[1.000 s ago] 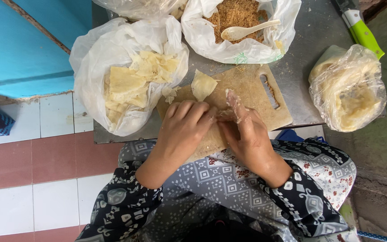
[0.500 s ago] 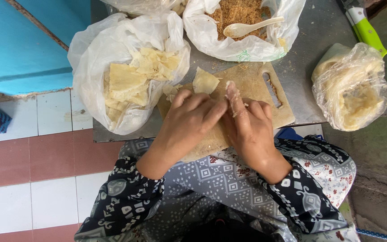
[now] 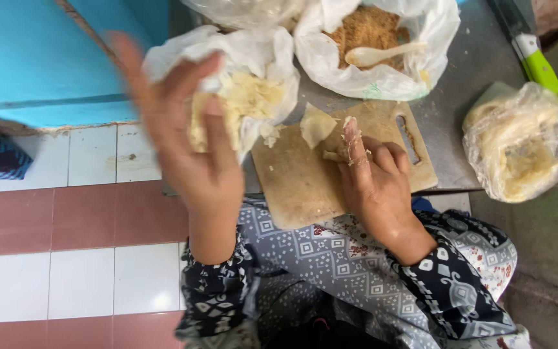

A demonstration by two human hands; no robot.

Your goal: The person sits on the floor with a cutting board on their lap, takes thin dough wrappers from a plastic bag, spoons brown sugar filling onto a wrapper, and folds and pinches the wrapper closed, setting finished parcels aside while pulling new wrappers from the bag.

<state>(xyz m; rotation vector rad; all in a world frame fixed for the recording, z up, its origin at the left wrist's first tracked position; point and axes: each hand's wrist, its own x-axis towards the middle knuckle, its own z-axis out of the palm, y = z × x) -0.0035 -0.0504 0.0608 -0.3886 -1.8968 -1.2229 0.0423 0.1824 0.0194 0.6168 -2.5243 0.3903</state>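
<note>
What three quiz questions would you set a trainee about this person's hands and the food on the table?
1. True or false: the pale plastic spoon lies in the white plastic bag of brown crumbs.
2. The right hand rests on: A the brown wooden cutting board; B a round metal tray; C the tiled floor.
3. Fill in: the blurred left hand, fingers spread, hangs in front of the white plastic bag of pale ___ sheets.

Key: 1 true; 2 A; 3 yellow.
</note>
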